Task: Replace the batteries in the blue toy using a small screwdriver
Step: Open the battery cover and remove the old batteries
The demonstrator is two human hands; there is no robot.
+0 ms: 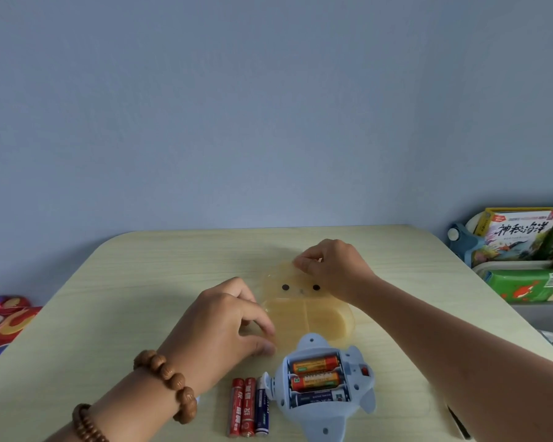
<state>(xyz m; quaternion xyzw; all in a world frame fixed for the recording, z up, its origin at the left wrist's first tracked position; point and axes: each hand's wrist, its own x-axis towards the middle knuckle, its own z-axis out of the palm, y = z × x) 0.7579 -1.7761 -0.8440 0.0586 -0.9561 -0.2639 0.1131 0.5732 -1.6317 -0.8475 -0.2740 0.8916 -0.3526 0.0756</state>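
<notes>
Toy (324,393) lies belly-up near the table (141,282) edge — three batteries (316,379) inside; three more (248,406) beside. Right hand (329,269) pinches the yellow box's lid (281,275); left hand (224,330) curled loosely, holding nothing.

We're looking at a home, likely a child's room: picture books (521,237) sitting at right, bright plush toys (4,320) lying at left.

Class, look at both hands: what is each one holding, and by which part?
The right hand pinches the far edge of the translucent box lid. The left hand rests by the box; no grasp is visible.
</notes>
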